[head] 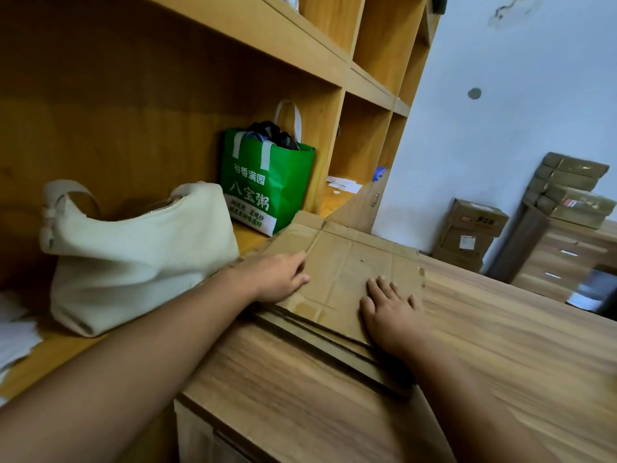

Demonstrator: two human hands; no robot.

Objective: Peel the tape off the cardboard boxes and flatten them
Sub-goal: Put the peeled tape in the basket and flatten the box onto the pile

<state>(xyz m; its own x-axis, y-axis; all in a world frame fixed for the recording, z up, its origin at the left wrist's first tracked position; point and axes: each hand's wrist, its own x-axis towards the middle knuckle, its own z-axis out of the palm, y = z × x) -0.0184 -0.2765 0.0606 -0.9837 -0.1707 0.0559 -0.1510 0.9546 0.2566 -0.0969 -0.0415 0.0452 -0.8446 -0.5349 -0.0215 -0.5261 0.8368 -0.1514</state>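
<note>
A stack of flattened brown cardboard boxes [347,262] lies on the wooden tabletop [484,345], its far end reaching onto the shelf. My left hand [280,277] rests on the stack's left edge, fingers loosely bent over the top sheet. Flat on the stack's near right part lies my right hand [390,312], fingers straight and spread. Neither hand holds anything. No tape is plainly visible on the top sheet.
A cream handbag [133,259] and a green tote bag [267,182] stand on the shelf to the left of the cardboard. Wooden shelving [334,78] rises behind. Taped cardboard boxes [470,228] and stacked brown packages [571,185] sit at the far right by the wall.
</note>
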